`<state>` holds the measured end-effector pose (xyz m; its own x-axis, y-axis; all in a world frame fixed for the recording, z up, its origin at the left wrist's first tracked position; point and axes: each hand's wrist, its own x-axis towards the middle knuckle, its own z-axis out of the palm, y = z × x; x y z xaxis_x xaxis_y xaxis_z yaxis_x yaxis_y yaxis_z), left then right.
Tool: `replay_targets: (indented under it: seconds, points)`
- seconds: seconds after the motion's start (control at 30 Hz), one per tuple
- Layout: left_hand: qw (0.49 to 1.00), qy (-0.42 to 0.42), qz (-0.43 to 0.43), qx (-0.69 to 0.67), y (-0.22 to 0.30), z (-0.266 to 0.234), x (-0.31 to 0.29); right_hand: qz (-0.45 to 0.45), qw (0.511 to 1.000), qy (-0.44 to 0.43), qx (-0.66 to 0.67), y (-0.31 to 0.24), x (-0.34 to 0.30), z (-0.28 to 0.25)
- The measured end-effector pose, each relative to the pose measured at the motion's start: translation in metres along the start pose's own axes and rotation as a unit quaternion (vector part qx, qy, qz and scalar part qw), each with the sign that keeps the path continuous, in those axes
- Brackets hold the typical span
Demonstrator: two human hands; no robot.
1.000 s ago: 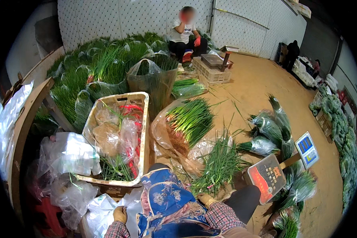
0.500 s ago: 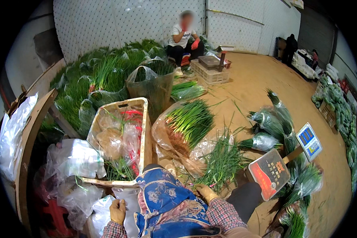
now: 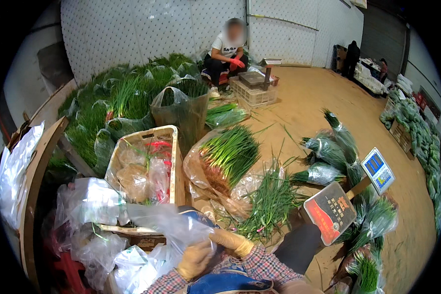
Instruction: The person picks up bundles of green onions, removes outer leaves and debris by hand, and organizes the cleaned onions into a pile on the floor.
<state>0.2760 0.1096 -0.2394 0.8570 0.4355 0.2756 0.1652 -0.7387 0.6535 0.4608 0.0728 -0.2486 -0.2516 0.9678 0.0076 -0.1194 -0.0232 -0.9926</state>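
A clear plastic bag [image 3: 174, 220] flares up over my lap and the near end of the crate. My left hand [image 3: 195, 259], in a tan glove, is closed on its lower part. Close beside it my right hand [image 3: 232, 242], gloved too, has its fingers at the bag's right edge and appears to pinch it; the fingertips are partly hidden. Beyond my knees a bundle of green onions [image 3: 232, 154] lies in an open plastic wrap, roots toward me. Loose green onions [image 3: 269, 206] are heaped on the floor to its right.
A plastic crate [image 3: 180, 169] of bags stands left of centre. A digital scale [image 3: 330, 213] with a display stands at my right, near wrapped onion bundles [image 3: 330, 152]. Large bags of onions [image 3: 181, 115] crowd the back left. A person [image 3: 228, 56] sits near another scale [image 3: 255, 78].
My left hand has moved right and up, bringing the plastic bag over my lap. My right hand has left the loose onions and come to the bag. The seated person lowered a hand.
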Motion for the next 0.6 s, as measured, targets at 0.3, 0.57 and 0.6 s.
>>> replay_targets:
  seconds: [0.3,0.57,0.6]
  points:
    - [0.984,0.156,-0.047,0.078,-0.010,0.001,0.001,-0.067,0.931,0.301,-0.195,0.037,-0.017,-0.026]
    - [0.905,0.334,-0.265,0.011,-0.071,0.002,-0.048,0.001,0.925,0.374,-0.058,0.036,-0.025,-0.043]
    - [0.883,0.343,-0.318,0.027,-0.081,0.007,-0.067,0.007,0.922,0.386,-0.021,0.021,-0.025,-0.038]
